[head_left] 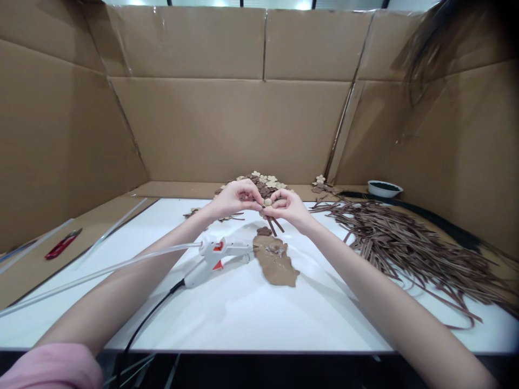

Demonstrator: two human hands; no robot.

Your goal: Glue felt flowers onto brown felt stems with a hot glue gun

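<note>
My left hand (234, 199) and right hand (286, 205) meet fingertip to fingertip, pinching a small tan bead (267, 202) between them. My right fingers also grip thin brown strips (274, 223) hanging below. The glue gun (217, 256) lies just beneath my hands.

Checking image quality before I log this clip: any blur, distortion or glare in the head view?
Head view: wide-angle bending bows the white table edge and cardboard walls; dark blurred hair intrudes top right; the hands, left hand and right hand, are fairly sharp; soft shadows, bright strip lights along the top, no harsh glare.
</note>
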